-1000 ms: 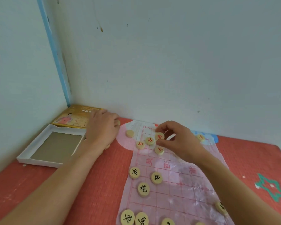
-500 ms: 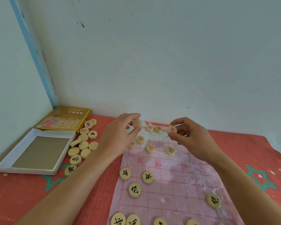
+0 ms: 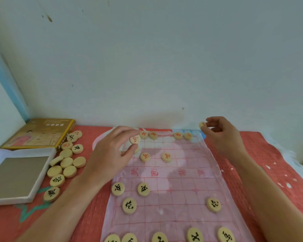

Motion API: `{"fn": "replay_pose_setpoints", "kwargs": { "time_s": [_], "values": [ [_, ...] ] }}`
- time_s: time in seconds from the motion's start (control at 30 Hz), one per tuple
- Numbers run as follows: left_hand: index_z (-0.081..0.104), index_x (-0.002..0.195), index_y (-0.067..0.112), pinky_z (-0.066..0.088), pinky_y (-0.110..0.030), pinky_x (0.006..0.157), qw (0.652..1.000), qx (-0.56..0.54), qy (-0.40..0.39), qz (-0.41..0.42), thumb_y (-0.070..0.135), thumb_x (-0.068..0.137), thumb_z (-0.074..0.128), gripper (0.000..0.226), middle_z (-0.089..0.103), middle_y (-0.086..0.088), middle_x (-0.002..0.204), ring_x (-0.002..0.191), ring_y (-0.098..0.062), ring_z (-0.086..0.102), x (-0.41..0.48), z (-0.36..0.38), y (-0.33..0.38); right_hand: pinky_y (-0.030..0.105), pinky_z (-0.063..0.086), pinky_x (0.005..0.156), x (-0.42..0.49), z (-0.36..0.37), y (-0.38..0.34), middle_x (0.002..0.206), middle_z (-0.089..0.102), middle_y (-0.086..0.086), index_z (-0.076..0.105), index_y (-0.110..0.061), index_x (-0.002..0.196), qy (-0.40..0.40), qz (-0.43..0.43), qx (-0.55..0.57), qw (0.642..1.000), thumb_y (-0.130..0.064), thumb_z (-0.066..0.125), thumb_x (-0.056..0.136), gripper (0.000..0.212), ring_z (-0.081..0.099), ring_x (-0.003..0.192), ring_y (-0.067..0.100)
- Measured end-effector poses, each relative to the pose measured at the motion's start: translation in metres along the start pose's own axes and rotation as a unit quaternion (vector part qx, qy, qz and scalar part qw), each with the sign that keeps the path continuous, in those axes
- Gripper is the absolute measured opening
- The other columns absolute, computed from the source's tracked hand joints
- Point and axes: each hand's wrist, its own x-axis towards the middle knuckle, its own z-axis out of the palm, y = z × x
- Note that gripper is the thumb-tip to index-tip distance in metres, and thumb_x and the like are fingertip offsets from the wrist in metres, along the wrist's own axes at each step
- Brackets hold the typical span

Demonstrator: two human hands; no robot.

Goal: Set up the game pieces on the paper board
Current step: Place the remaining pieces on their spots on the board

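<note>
Pale wall point(image 3: 164, 58) meets a red patterned cloth point(image 3: 269, 163). On the cloth lies the paper board point(image 3: 178, 198), a thin pink-gridded sheet whose long axis runs from the person straight away to the wall. Red characters cross its middle band (too blurred to read).

Four far-row discs point(image 3: 178, 135) sit along the edge by the wall; two of them read 相 in red. One row nearer lie two red 兵 discs point(image 3: 145, 157). The near half carries two black 卒 discs point(image 3: 118, 188), two black 炮 discs point(image 3: 129, 205) and a near-edge row point(image 3: 195, 235) in black.

The left hand point(image 3: 108, 154) is over the far left corner, thumb and forefinger pinching a tilted disc point(image 3: 135, 139) with its red face turned upward. The right hand point(image 3: 222, 137) is raised just beyond the far right corner. Its thumb and fingertips pinch a small disc point(image 3: 202, 124) by the rim, other fingers curled.

Left of the board lie a loose heap point(image 3: 66, 163) of discs, a yellow box lid point(image 3: 38, 135) with unreadable print, and a white tray point(image 3: 16, 175).
</note>
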Motion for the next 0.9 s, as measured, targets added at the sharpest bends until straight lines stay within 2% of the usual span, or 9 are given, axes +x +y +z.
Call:
{"fn": "replay_pose_setpoints", "kwargs": {
  "time_s": [0.1, 0.2, 0.5, 0.73, 0.9],
  "values": [
    [0.064, 0.117, 0.019, 0.038, -0.004, 0.088, 1.000, -0.010, 0.002, 0.012, 0.034, 0.087, 0.054, 0.035, 0.057, 0.016, 0.112, 0.102, 0.006, 0.052, 0.000, 0.000, 0.002, 0.027, 0.052, 0.070, 0.001, -0.001, 0.014, 0.087, 0.069, -0.012, 0.062, -0.024, 0.093, 0.007, 0.002, -0.039, 0.999, -0.036, 0.071, 0.085, 0.017, 0.064, 0.077, 0.004],
    [0.065, 0.115, 0.018, 0.037, -0.002, 0.088, 1.000, -0.008, 0.006, 0.014, 0.033, 0.087, 0.054, 0.034, 0.061, 0.011, 0.112, 0.102, 0.006, 0.052, -0.001, 0.000, 0.002, 0.034, 0.052, 0.076, 0.002, 0.000, 0.024, 0.083, 0.069, -0.010, 0.065, -0.027, 0.084, -0.018, -0.008, -0.111, 0.994, -0.035, 0.071, 0.084, 0.010, 0.064, 0.078, 0.011],
    [0.065, 0.114, 0.019, 0.042, -0.008, 0.086, 1.000, -0.010, -0.003, 0.016, 0.032, 0.087, 0.055, 0.032, 0.062, 0.010, 0.112, 0.101, 0.001, 0.057, -0.002, 0.004, 0.000, 0.027, 0.040, 0.066, 0.006, 0.007, 0.029, 0.091, 0.066, -0.005, 0.066, -0.033, 0.087, -0.048, -0.048, -0.195, 0.978, -0.031, 0.069, 0.085, 0.004, 0.058, 0.080, 0.009],
    [0.065, 0.114, 0.019, 0.041, -0.007, 0.088, 1.000, -0.017, 0.007, 0.011, 0.025, 0.085, 0.063, 0.030, 0.064, 0.011, 0.113, 0.103, 0.002, 0.057, -0.003, 0.006, 0.001, 0.028, 0.044, 0.069, 0.006, 0.008, 0.028, 0.091, 0.066, -0.007, 0.068, -0.033, 0.090, -0.063, -0.067, -0.217, 0.972, -0.032, 0.068, 0.086, 0.004, 0.060, 0.085, 0.011],
    [0.065, 0.114, 0.021, 0.042, -0.010, 0.089, 1.000, -0.015, 0.010, 0.015, 0.033, 0.086, 0.060, 0.031, 0.065, 0.013, 0.112, 0.103, 0.000, 0.059, -0.002, 0.004, 0.003, 0.028, 0.042, 0.070, 0.004, 0.005, 0.025, 0.089, 0.066, -0.008, 0.073, -0.026, 0.095, -0.055, -0.072, -0.194, 0.977, -0.028, 0.066, 0.088, 0.010, 0.057, 0.080, 0.009]
  ]
}}
